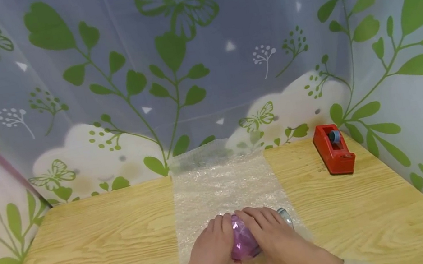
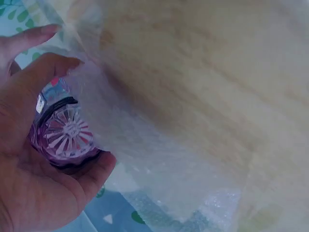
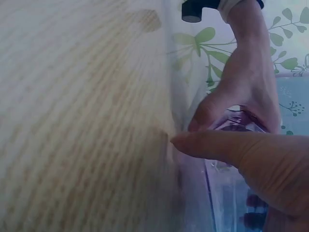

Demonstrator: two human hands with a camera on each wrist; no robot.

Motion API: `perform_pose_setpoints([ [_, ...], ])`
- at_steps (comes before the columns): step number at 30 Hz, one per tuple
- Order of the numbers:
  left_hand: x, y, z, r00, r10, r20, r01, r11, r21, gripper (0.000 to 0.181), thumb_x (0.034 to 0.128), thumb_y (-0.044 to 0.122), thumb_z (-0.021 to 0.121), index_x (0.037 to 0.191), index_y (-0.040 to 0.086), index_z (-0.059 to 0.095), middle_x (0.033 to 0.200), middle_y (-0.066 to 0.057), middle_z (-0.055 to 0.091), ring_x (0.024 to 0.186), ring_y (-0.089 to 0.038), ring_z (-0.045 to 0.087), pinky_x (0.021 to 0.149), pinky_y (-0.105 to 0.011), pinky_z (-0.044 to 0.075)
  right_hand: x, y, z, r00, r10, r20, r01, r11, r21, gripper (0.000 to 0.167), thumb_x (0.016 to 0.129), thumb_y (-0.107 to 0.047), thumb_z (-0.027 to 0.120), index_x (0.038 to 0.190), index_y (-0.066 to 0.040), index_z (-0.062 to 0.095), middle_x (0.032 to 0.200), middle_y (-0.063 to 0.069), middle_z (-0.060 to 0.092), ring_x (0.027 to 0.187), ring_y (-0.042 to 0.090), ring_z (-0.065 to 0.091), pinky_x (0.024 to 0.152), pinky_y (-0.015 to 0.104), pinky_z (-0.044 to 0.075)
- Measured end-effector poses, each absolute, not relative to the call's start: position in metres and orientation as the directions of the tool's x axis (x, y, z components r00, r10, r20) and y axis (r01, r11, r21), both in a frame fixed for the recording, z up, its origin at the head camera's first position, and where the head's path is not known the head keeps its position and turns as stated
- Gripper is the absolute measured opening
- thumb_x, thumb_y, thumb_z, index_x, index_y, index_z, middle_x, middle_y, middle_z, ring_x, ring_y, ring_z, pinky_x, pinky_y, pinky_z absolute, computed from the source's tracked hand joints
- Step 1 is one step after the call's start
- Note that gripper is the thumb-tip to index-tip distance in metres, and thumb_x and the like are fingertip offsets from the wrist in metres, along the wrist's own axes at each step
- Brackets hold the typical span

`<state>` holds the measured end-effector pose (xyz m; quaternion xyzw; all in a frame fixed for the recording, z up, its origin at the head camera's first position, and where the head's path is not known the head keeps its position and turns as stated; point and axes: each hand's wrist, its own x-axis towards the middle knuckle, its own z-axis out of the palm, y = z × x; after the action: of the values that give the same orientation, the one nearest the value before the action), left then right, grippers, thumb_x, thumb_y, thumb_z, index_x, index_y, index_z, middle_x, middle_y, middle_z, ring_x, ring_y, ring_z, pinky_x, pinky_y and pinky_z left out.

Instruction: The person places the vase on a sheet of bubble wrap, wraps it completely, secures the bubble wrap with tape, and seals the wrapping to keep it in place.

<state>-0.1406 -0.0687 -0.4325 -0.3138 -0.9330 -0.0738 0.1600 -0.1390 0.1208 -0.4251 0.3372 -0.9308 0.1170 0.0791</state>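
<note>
A purple faceted drinking glass (image 1: 243, 236) lies on its side on a sheet of bubble wrap (image 1: 223, 185). My left hand (image 1: 213, 250) grips its left part; the glass's ribbed round base (image 2: 70, 130) shows inside that hand in the left wrist view. Curled over the glass from the other side is my right hand (image 1: 274, 236). Past its fingers a clear bluish rim (image 1: 285, 217) sticks out. In the right wrist view the right thumb (image 3: 207, 145) touches the wrap's near edge. Most of the glass is hidden beneath the hands.
A red tape dispenser (image 1: 335, 150) stands at the right rear of the wooden table (image 1: 108, 238). Patterned curtains (image 1: 116, 96) hang close behind the table and along both sides. The wrap's far end bends up against the back curtain.
</note>
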Motion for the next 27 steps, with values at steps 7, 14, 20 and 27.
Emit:
perform_pose_setpoints([
  [7, -0.149, -0.069, -0.426, -0.764, 0.586, 0.269, 0.619, 0.784, 0.051, 0.079, 0.0589, 0.034, 0.08, 0.119, -0.005, 0.045, 0.096, -0.01, 0.054, 0.083, -0.02, 0.057, 0.071, -0.028, 0.052, -0.14, 0.116, -0.435, -0.753, -0.572, 0.325, -0.628, 0.772, -0.095, 0.108, 0.059, -0.046, 0.082, 0.146, -0.01, 0.029, 0.135, 0.015, 0.042, 0.123, 0.033, 0.042, 0.102, 0.055, 0.031],
  [14, -0.156, -0.069, -0.421, -0.774, 0.592, 0.226, 0.626, 0.77, 0.127, 0.079, 0.0578, 0.039, 0.084, 0.115, -0.001, 0.046, 0.092, -0.005, 0.05, 0.079, -0.016, 0.054, 0.066, -0.025, 0.051, -0.145, 0.112, -0.437, -0.765, -0.532, 0.363, -0.596, 0.798, -0.086, 0.104, 0.058, -0.051, 0.083, 0.141, -0.008, 0.037, 0.129, 0.015, 0.047, 0.118, 0.033, 0.046, 0.099, 0.058, 0.033],
  [20, -0.159, -0.07, -0.418, -0.777, 0.595, 0.204, 0.626, 0.765, 0.152, 0.083, 0.0576, 0.044, 0.085, 0.115, -0.001, 0.045, 0.095, -0.008, 0.051, 0.082, -0.018, 0.055, 0.069, -0.026, 0.051, -0.145, 0.11, -0.433, -0.785, -0.522, 0.334, -0.577, 0.812, -0.088, 0.106, 0.058, -0.054, 0.083, 0.141, -0.009, 0.035, 0.13, 0.017, 0.046, 0.12, 0.035, 0.044, 0.1, 0.061, 0.029],
  [27, -0.162, -0.071, -0.415, -0.779, 0.606, 0.163, 0.628, 0.752, 0.203, 0.08, 0.057, 0.037, 0.084, 0.116, -0.001, 0.046, 0.096, -0.006, 0.052, 0.084, -0.017, 0.054, 0.071, -0.026, 0.051, -0.148, 0.11, -0.435, -0.78, -0.531, 0.331, -0.578, 0.815, -0.054, 0.106, 0.054, -0.047, 0.088, 0.139, -0.009, 0.036, 0.127, 0.017, 0.048, 0.117, 0.035, 0.047, 0.097, 0.058, 0.036],
])
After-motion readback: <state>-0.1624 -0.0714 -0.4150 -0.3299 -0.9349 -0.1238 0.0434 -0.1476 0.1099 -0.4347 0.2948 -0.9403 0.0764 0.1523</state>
